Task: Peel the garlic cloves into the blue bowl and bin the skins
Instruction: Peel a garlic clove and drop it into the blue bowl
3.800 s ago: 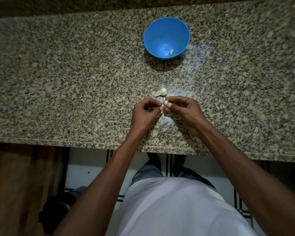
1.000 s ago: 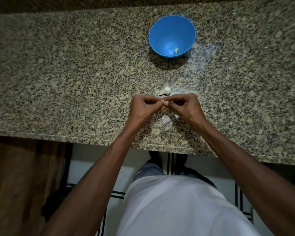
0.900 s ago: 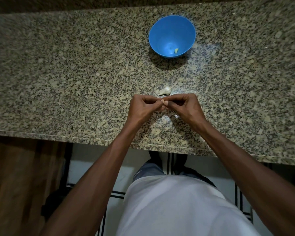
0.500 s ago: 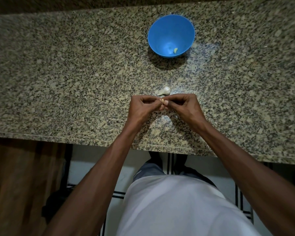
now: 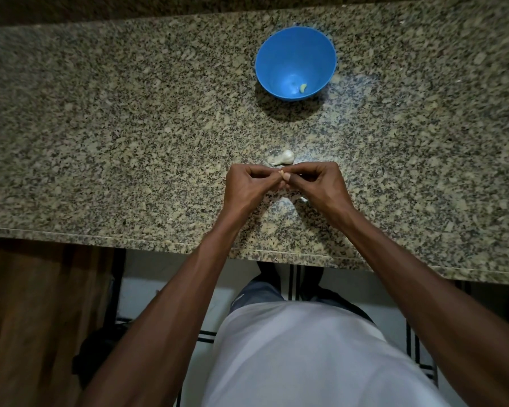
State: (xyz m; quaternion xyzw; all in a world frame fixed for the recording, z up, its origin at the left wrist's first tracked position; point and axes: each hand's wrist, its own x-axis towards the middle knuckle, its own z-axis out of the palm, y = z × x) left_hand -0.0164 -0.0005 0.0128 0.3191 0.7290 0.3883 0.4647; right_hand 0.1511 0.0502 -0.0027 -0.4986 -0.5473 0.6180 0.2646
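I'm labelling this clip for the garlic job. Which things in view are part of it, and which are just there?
Part of the job:
- left hand and right hand, pinching a garlic clove together
- blue bowl with a peeled clove inside
- garlic piece on the counter
- skin scrap

Just there:
- granite counter
- tiled floor

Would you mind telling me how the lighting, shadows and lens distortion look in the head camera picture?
Head view: light falls brightest mid-counter, with a pale sheen on the granite counter right of the blue bowl; the bowl throws a dark shadow toward the person; the counter's near edge bows from the wide-angle lens; corners darken; the floor below is dim.
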